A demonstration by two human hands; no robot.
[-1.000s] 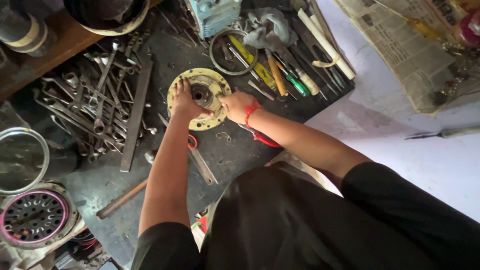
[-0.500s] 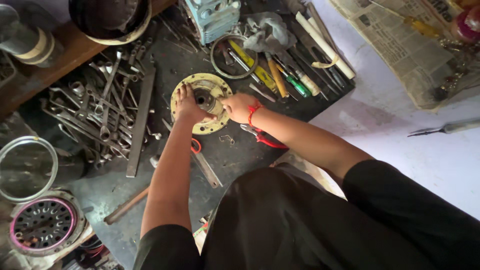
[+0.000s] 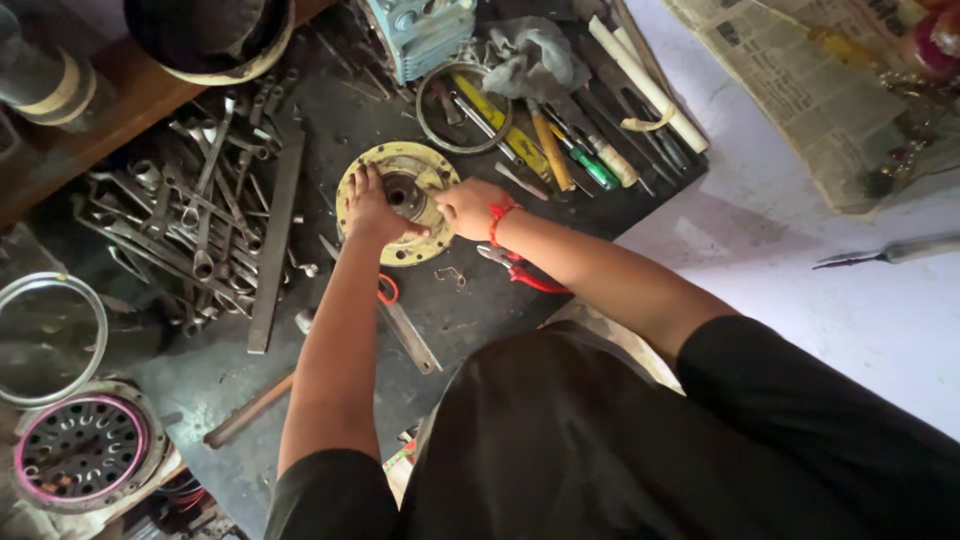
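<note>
Head camera, steeply down, over workbench point(image 3: 450, 330)

A dark, greasy mat point(image 3: 330, 130) covers the floor point(image 3: 800, 290) and carries most of the clutter: a pile of wrenches point(image 3: 190, 220) at the left, a flat steel bar point(image 3: 275, 235) beside them, the yellow disc point(image 3: 400, 215) in the middle, a metal ring point(image 3: 462, 108) above it, screwdrivers point(image 3: 580, 150) (several lying side by side) to the right, and red pliers point(image 3: 525, 270) near the disc. On the bare floor lie a newspaper point(image 3: 800, 90) and a single tool point(image 3: 890, 252).
</note>
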